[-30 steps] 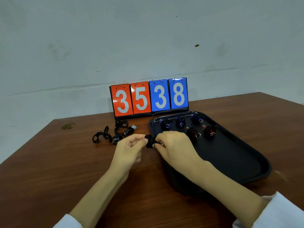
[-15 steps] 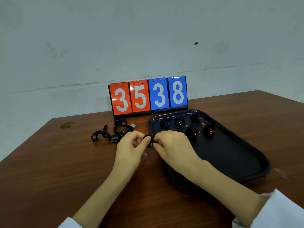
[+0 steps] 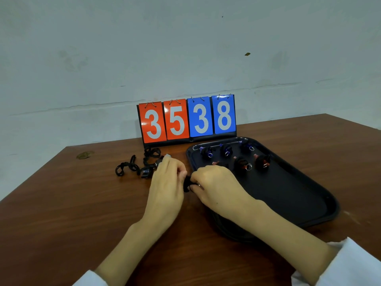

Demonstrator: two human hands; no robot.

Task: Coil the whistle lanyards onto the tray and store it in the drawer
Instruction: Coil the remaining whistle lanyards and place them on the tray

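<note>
The left forearm (image 3: 132,240) ran in from the 7 o'clock edge toward 1 o'clock and the right forearm (image 3: 278,221) from the 5 o'clock corner toward 10 o'clock, both bare above white sleeves (image 3: 350,265). The left hand (image 3: 168,182) lay back-up with curled fingers, its tips at its 3 o'clock side facing the right hand (image 3: 214,185), whose curled fingers pointed to 9 o'clock. Both pinched one black lanyard coil (image 3: 186,184) between them, fingertips nearly touching.

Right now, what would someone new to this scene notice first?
The red-and-blue scoreboard reading 3538 stands near the far edge of the table. Before it, the left hand and right hand pinch a black lanyard at the left rim of the tray, which holds coiled lanyards at its far end.
</note>
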